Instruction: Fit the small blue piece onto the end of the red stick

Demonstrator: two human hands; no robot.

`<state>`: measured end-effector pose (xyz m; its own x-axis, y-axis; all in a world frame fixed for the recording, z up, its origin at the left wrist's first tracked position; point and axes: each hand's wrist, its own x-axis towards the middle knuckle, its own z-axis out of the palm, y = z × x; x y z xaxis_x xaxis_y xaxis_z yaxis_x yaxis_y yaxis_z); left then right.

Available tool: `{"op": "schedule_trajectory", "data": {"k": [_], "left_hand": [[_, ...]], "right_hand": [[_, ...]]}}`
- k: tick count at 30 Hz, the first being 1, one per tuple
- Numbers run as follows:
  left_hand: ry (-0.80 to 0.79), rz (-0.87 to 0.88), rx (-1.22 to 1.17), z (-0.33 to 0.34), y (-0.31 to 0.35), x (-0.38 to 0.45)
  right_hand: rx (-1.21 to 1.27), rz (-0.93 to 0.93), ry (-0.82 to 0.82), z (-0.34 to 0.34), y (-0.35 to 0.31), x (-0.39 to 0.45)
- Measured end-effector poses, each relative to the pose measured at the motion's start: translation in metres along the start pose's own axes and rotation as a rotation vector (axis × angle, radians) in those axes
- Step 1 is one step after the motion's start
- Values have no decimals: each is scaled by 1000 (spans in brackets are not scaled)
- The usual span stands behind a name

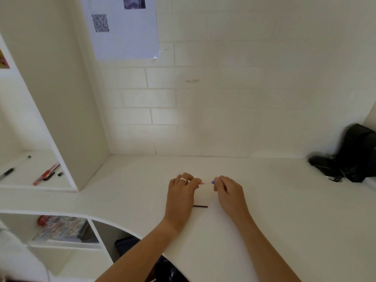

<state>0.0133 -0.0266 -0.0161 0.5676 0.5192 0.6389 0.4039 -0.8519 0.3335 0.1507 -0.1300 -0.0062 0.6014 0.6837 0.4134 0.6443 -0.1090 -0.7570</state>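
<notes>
Soft, even daylight fills the scene, brightest on the tiled wall (162,110). Shadows under the forearms are faint. Wide-angle distortion bends the edges, and the whole view is slightly soft.

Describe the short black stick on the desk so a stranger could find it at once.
On the white desk, find the two hands near the middle. The black stick lies flat between the wrists, nearer the viewer than the thin pink piece they hold; it alone is black and untouched.

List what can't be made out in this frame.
- Thin pink stick, head view: ends hidden under the left hand and right hand.
- Small purple piece: too small to identify.
- Black stick: left end behind the left hand.
</notes>
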Motion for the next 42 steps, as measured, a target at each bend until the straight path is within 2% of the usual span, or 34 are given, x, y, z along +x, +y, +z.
{"op": "schedule_trajectory", "data": {"k": [4, 9, 17, 26, 36, 42], "left_hand": [[24, 58, -52, 0, 1, -1], [22, 0, -132, 1, -2, 0], [2, -2, -127, 1, -3, -1], [-41, -75, -24, -2, 1, 1], [-89, -101, -30, -2, 2, 2], [-91, -76, -15, -1, 1, 2]], "right_hand": [[81, 40, -32, 0, 0, 3], [-56, -95, -76, 4, 4, 5], [-99, -177, -88, 4, 7, 5], [5, -116, 10, 4, 6, 4], [64, -23, -12, 4, 6, 5], [41, -68, -17, 3, 6, 3]]}}
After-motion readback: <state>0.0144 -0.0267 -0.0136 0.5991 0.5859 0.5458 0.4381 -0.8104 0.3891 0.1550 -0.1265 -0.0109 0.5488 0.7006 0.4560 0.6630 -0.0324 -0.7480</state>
